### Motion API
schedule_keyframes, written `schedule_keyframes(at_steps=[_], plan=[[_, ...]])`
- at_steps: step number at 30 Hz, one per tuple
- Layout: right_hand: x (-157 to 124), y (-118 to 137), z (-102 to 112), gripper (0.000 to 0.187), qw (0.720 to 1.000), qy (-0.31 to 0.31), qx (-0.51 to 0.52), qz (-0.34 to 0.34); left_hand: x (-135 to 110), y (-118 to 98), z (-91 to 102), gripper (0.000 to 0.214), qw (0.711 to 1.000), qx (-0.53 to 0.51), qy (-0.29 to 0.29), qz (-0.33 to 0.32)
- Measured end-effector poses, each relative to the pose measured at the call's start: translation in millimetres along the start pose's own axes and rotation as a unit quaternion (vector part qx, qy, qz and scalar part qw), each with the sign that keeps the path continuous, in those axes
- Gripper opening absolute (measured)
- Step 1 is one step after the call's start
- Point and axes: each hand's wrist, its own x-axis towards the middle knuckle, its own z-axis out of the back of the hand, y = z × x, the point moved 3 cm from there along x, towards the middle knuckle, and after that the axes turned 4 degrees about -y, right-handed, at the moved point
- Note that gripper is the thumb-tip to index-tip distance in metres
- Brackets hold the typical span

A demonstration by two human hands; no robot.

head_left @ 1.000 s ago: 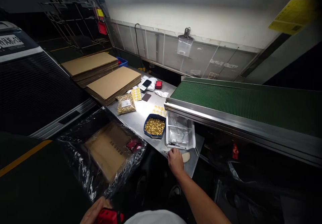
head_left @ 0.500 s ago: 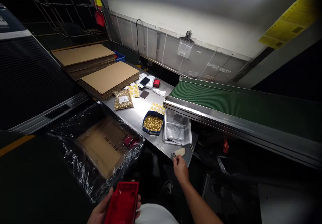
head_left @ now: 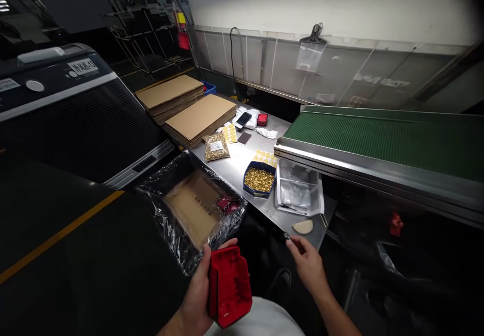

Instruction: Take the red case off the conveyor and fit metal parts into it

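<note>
My left hand [head_left: 196, 293] is wrapped round a red plastic shell [head_left: 236, 288], its hollow, ribbed inside facing me. My right hand [head_left: 308, 265] pinches a small dark piece with a shiny end [head_left: 287, 236], too small to name, just off the table's front edge. Beyond those fingers a cream half-round piece [head_left: 303, 226] lies on the metal table [head_left: 264, 209]. Farther back stand a dark blue bin [head_left: 256, 193] of small brass-coloured parts [head_left: 259, 179] and a white tray [head_left: 319, 206] with clear plastic bags.
A box lined with black plastic [head_left: 151, 190] stands left of the table, with cardboard [head_left: 189, 205] inside. Stacked cardboard sheets [head_left: 204, 117], a bag of brass-coloured parts [head_left: 217, 147] and a phone [head_left: 243, 120] lie farther back. A green conveyor [head_left: 348, 137] runs off to the right.
The view has swung left. My left hand has raised the red shell and turned it. My right hand, still pinching the small piece, has drawn back from the cream piece and the table edge.
</note>
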Motion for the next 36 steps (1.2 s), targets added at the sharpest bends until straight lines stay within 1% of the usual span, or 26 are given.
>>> schedule_keyframes(at_steps=[2, 3, 4, 6, 8, 11, 14, 21, 25, 29, 31, 33, 36], plan=[[-26, 58, -3, 0.044, 0.992, 0.071, 0.094, 0.047, -2, 3, -4.7, 0.074, 0.999, 0.024, -0.029, -0.008], [-40, 86, -5, 0.039, 0.984, 0.119, 0.114, 0.074, -3, 4, -7.2, 0.074, 0.999, 0.032, -0.036, -0.011], [-53, 110, -6, 0.035, 0.976, 0.162, 0.108, 0.098, -5, 4, -9.8, 0.074, 0.999, 0.034, -0.039, -0.013], [-75, 145, -7, 0.026, 0.963, 0.215, 0.071, 0.146, -7, 5, -14.3, 0.075, 0.999, 0.020, -0.034, -0.011], [-88, 164, -8, 0.020, 0.954, 0.235, 0.023, 0.185, -9, 6, -18.2, 0.077, 1.000, -0.008, -0.022, 0.007], [-94, 172, -12, 0.017, 0.945, 0.234, -0.031, 0.226, -13, 6, -22.5, 0.079, 1.000, -0.017, -0.009, 0.013], [-93, 174, -16, 0.018, 0.942, 0.228, -0.052, 0.241, -15, 6, -24.2, 0.078, 1.000, -0.002, -0.007, 0.008], [-93, 179, -15, 0.018, 0.942, 0.234, -0.061, 0.234, -12, 9, -20.0, 0.079, 0.999, -0.007, 0.014, 0.028], [-92, 182, -16, 0.013, 0.939, 0.240, -0.059, 0.241, -14, 7, -20.0, 0.081, 0.999, 0.027, 0.003, 0.023], [-89, 186, -14, 0.014, 0.931, 0.265, -0.021, 0.250, -19, 6, -24.8, 0.078, 0.998, 0.052, -0.001, 0.033], [-87, 187, -10, 0.012, 0.926, 0.262, -0.004, 0.270, -20, 6, -27.5, 0.075, 0.998, 0.040, 0.003, 0.046], [-85, 186, -5, 0.011, 0.920, 0.244, -0.004, 0.308, -20, 7, -30.3, 0.072, 0.998, 0.017, 0.016, 0.058], [-82, 182, 3, 0.021, 0.899, 0.190, -0.055, 0.392, -19, 9, -34.6, 0.073, 0.995, -0.013, 0.046, 0.089]])
